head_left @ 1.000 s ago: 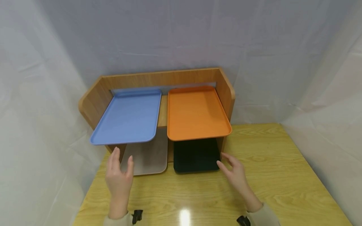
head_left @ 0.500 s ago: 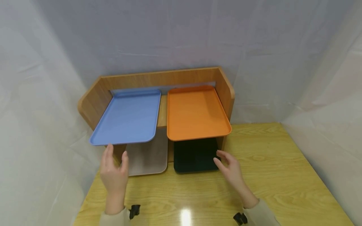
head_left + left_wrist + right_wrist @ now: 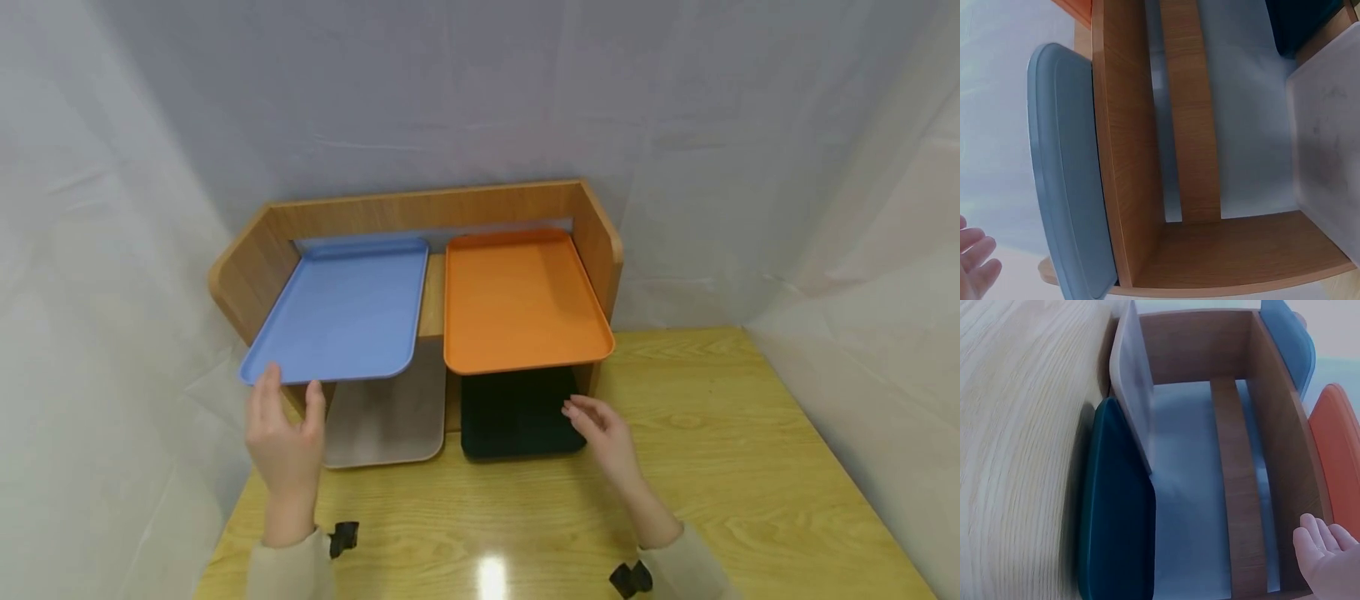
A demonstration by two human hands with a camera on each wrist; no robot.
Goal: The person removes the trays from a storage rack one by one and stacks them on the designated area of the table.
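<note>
Head view: a wooden shelf unit (image 3: 420, 208) stands at the back of a yellow wood-grain table (image 3: 750, 450). On its upper level lie a blue tray (image 3: 341, 308) at left and an orange tray (image 3: 517, 300) at right, both overhanging the front edge. Beneath them on the table lie a beige tray (image 3: 390, 421) at left and a black tray (image 3: 517, 412) at right. The left hand (image 3: 283, 442) is raised with fingers straight and together, its fingertips (image 3: 268, 379) at the blue tray's near left corner; whether they touch it cannot be told. The right hand (image 3: 606, 437) hovers with relaxed, spread fingers over the black tray's near right corner, gripping nothing. The two hands are well apart.

Left wrist view: the blue tray (image 3: 1069, 181) shows edge-on against the shelf unit's (image 3: 1129, 162) board; the left hand (image 3: 975, 262) sits at the frame's lower left, fingers extended, clear of the tray.

Right wrist view: the black tray (image 3: 1113, 506) lies on the table (image 3: 1016, 425), the beige tray (image 3: 1132, 394) just beside it. The right hand (image 3: 1329, 556) is unclenched, near the shelf unit's (image 3: 1272, 425) side panel.
</note>
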